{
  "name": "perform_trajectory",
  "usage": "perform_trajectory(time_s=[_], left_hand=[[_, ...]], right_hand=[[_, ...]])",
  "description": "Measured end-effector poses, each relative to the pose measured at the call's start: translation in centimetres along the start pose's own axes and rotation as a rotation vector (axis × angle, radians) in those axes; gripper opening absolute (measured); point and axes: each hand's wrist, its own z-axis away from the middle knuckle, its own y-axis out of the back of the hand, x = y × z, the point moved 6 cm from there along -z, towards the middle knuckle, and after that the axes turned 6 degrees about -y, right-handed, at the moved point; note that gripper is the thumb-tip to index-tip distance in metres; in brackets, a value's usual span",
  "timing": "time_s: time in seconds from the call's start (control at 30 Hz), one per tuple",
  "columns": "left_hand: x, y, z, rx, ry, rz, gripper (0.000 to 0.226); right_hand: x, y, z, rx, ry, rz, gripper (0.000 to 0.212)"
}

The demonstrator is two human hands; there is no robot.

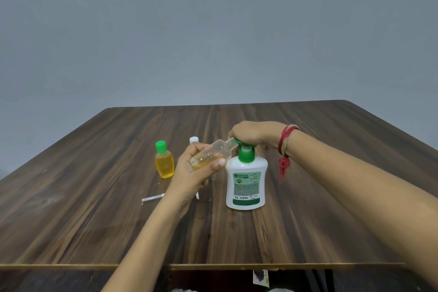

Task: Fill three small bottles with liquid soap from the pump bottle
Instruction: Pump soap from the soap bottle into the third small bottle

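Left hand point(199, 169) grips a clear small bottle point(213, 153) round its lower body, thumb across the front and fingers curled behind. The bottle is uncapped and tilted, with its mouth pointing toward 2 o'clock, right at the green nozzle of the pump bottle point(246, 182). There is a little amber soap in its low end and the rest is see-through. Right hand point(256, 134) sits palm-down on top of the pump head, fingers bent over it and covering most of it; how far the pump is pressed can't be told. A red thread wristband point(285, 147) is on the right wrist, with a tassel hanging down. The pump bottle stands upright near the middle of the wooden table point(94, 197); it is white with a green collar and a green label facing the camera. At about 10 o'clock from it, apart from both hands, a green-capped small bottle point(164, 161) stands upright, full of yellow soap. A white cap point(193, 140) peeks out at 12 o'clock of the left hand, and what's under it is hidden. A thin white tube point(152, 197) lies flat on the table at 9 o'clock of the pump bottle, partly under the left wrist. A grey wall is behind the table.
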Motion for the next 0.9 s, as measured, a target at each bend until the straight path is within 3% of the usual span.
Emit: perform_trajectory(time_s=[0.53,0.9], left_hand=[[-0.5,0.1,0.1,-0.002,0.017,-0.03,0.051],[-0.4,-0.1,0.1,0.01,0.009,-0.006,0.048]], right_hand=[[0.6,-0.7,-1.1,-0.029,-0.009,-0.007,0.02],[0.3,-0.3,-0.9,-0.016,0.002,-0.049,0.03]])
